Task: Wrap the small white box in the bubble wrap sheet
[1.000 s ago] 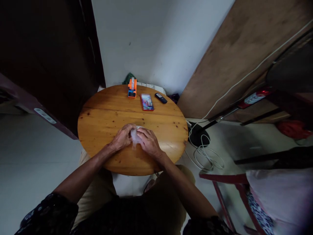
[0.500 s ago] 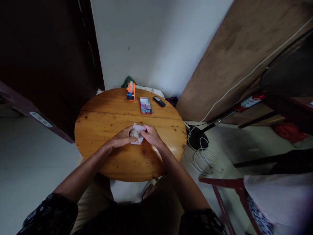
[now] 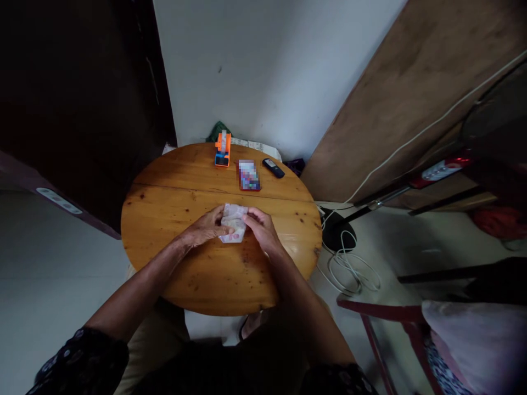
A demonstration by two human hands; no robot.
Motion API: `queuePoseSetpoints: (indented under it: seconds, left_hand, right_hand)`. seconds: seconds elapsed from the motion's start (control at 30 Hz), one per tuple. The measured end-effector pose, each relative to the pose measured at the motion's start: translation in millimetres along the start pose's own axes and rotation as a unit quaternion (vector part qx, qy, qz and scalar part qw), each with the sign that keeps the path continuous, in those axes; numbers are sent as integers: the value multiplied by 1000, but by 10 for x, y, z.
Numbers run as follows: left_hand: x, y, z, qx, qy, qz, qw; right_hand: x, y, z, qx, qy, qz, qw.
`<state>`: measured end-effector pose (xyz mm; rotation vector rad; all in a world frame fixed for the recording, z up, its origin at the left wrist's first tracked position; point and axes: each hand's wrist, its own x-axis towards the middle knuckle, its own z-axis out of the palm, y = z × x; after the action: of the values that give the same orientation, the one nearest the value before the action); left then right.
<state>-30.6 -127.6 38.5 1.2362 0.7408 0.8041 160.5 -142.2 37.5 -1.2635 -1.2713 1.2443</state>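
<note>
A small whitish, partly see-through packet (image 3: 233,225) with pinkish marks near its lower edge sits between my hands over the middle of the wooden table (image 3: 173,203). My left hand (image 3: 207,227) grips its left side, with the thumb laid across the front. At the packet's right edge my right hand (image 3: 261,226) pinches it between thumb and fingers. Whether the packet is a box or a wrapped bundle is unclear. Both hands' undersides are hidden.
Toward the table's far edge stand an orange and blue tape dispenser (image 3: 223,149), a blurred phone-like item (image 3: 248,175) and a dark remote-like device (image 3: 273,168). Right of the table are a black round base (image 3: 338,230), a coiled white cable (image 3: 349,269) and a red chair frame (image 3: 379,310).
My right fingers have shifted on the packet toward its right edge, showing more of its front and the pinkish marks. The view has moved slightly.
</note>
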Motion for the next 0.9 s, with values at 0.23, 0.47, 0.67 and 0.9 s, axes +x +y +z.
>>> queuePoseSetpoints:
  seconds: [0.23,0.47,0.67,0.9]
  left_hand:
    - [-9,-232,-8,37,173,9,984]
    - [-35,-188,-4,32,117,20,992]
    - [-88,-126,3,52,84,0,995]
    - [-89,-125,2,-1,45,-3,999]
  right_hand:
    - [-8,124,45,-5,83,-56,995]
    - [-31,149,11,-59,42,-108,991]
    - [-12,214,-7,-82,41,-111,990]
    - [-24,194,5,-94,-9,-129,987]
